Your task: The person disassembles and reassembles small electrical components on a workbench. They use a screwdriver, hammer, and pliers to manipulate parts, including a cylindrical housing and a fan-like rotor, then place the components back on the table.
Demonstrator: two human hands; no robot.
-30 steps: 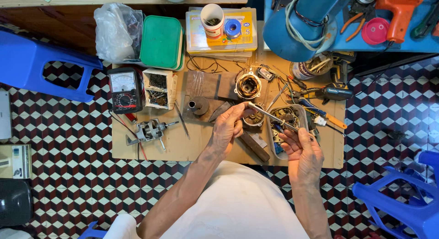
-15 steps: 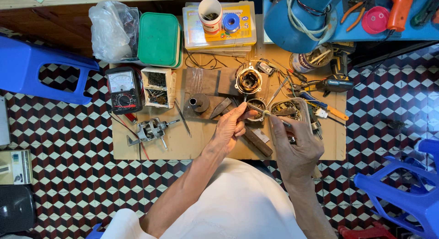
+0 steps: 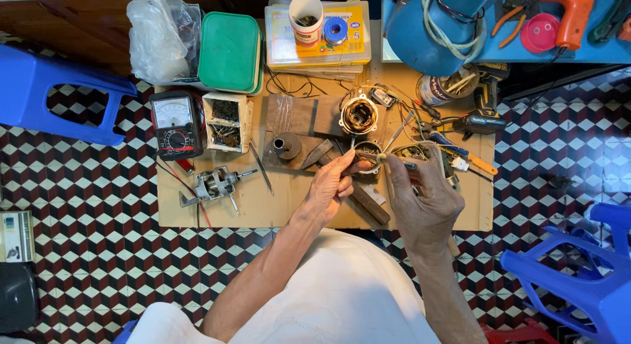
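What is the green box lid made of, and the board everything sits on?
The green lid looks like smooth plastic: even colour, rounded corners, a soft sheen. The work board looks like bare wood or pressed board: flat, matt, pale tan, with scuffs; which of the two is hard to tell.

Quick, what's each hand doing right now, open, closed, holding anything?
Left hand: closed, fingertips pinching the tip of a thin metal tool.
Right hand: closed in a grip on the same thin metal tool.
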